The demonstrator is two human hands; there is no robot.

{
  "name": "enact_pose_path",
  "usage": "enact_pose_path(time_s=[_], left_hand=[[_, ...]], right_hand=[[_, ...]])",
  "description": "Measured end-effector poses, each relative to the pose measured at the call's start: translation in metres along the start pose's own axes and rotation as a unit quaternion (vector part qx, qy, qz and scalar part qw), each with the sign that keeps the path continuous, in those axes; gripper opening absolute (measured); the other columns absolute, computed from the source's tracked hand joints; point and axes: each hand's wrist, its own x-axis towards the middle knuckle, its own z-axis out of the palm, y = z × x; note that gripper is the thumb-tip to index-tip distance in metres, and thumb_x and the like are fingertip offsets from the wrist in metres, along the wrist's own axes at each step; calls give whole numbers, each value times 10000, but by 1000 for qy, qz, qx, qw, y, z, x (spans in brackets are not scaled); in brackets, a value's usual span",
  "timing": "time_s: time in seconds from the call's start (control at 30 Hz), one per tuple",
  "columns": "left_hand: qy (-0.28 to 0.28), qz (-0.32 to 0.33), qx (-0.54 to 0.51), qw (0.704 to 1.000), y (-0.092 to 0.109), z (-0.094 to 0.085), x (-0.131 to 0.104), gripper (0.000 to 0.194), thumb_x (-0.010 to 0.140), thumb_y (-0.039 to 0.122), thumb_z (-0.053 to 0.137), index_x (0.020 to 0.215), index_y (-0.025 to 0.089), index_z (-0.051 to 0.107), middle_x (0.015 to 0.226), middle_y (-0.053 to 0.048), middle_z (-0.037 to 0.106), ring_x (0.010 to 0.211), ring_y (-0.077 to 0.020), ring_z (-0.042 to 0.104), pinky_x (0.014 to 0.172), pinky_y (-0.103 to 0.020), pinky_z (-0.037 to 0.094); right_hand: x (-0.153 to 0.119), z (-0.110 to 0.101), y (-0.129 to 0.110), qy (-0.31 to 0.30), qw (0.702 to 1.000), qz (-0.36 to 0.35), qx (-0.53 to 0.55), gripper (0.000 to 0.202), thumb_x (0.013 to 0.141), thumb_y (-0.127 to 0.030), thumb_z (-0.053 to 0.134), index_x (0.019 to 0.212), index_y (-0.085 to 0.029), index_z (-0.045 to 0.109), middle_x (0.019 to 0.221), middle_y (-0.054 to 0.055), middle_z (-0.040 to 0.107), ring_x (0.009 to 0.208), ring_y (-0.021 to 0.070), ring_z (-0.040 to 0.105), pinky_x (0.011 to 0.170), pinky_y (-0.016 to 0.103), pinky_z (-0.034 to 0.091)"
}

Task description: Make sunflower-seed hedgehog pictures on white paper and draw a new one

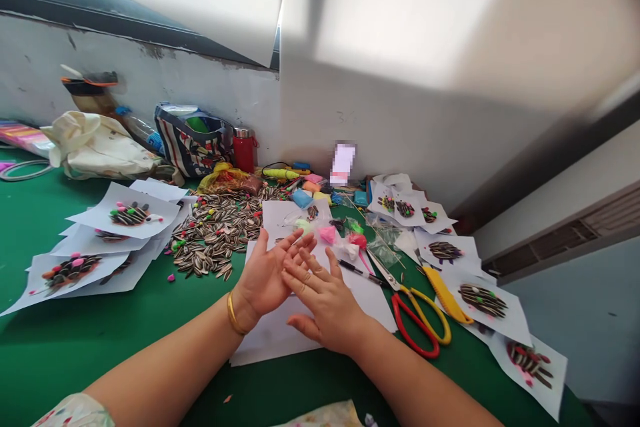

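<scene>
My left hand (267,277) is turned palm up with its fingers stretched out, and a gold bangle (233,313) circles its wrist. Palm down, my right hand (325,293) lies across the left fingers, its own fingers straight and spread. Whether anything small sits between the two hands is hidden. Beneath them are white paper sheets (270,340). Just beyond the fingertips lie small bags of pink clay (327,235) and red clay (357,240). A black pen (361,273) and scissors with red and yellow handles (417,320) rest right of my right hand.
Loose sunflower seeds (210,240) are heaped at the left. Seed-and-clay pictures on paper (133,213) are stacked farther left, and more picture sheets (515,327) line the right. A yellow utility knife (445,293), a red bottle (244,150) and a patterned bag (193,140) stand or lie about.
</scene>
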Motion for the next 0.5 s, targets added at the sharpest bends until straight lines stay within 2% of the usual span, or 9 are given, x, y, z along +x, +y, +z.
enact_pose_path(time_s=[0.1,0.17,0.27,0.37,0.5], left_hand=[[-13,-24,8,1000,-2,-2,0,706,944,665,323,1384,134,473,1368,-181,567,1265,-281,553,1072,-422,429],[-31,-31,5,999,-2,-3,0,697,949,657,321,1384,133,473,1351,-182,577,1204,-264,595,1035,-394,456],[-38,-22,1,999,-1,-2,-2,681,957,646,311,1388,143,468,1358,-168,573,1181,-246,605,1023,-373,460],[-29,-32,11,999,-2,-1,-2,685,955,650,311,1393,146,465,1373,-166,564,1245,-274,559,1073,-420,416],[-40,-40,16,998,-4,0,-2,682,946,658,325,1386,157,471,1341,-167,582,1205,-269,583,1034,-405,446]], right_hand=[[1,1,0,11,1000,13,-9,683,955,-564,453,1494,-152,374,1538,85,400,1501,280,171,1210,574,-71],[0,1,1,24,999,41,-17,648,956,-528,476,1474,-145,408,1534,94,407,1502,293,162,1209,590,-39],[0,-1,3,26,999,37,-10,554,961,-486,487,1433,-196,473,1518,65,443,1501,295,165,1208,605,8],[1,-1,2,21,1000,17,-2,592,954,-527,479,1454,-212,448,1528,58,428,1500,298,170,1209,603,12],[1,-2,2,46,997,62,-7,555,962,-509,473,1433,-216,480,1543,66,405,1497,301,180,1212,594,25]])
